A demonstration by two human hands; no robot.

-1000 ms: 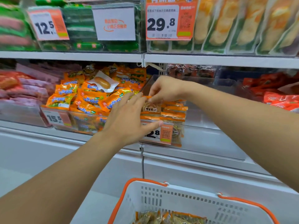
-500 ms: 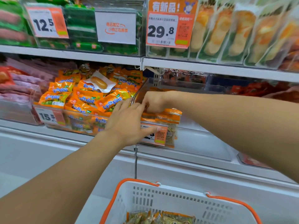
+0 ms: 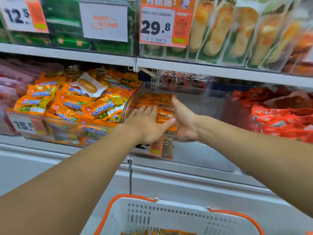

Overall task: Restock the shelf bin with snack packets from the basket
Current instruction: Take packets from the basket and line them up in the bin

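A clear shelf bin (image 3: 205,100) on the middle shelf holds a low stack of orange snack packets (image 3: 156,98) in its left part. My left hand (image 3: 146,125) lies flat on top of that stack, fingers straight and pointing into the bin. My right hand (image 3: 185,120) is at the stack's right side with its thumb up and its palm towards the packets; its fingers are hidden behind my left thumb. The white basket (image 3: 171,212) with orange handles is at the bottom, and a few packets (image 3: 160,232) show inside it.
Left of the bin is a bin heaped with orange-and-green packets (image 3: 76,103), and a bin of red packets (image 3: 281,119) stands on the right. A price tag (image 3: 156,146) hangs on the bin's front. The upper shelf edge (image 3: 203,69) overhangs the bins.
My right hand stopped pinching the packets and opened with its thumb up at the stack's side. My left hand slid forward and flattened on top of the stack.
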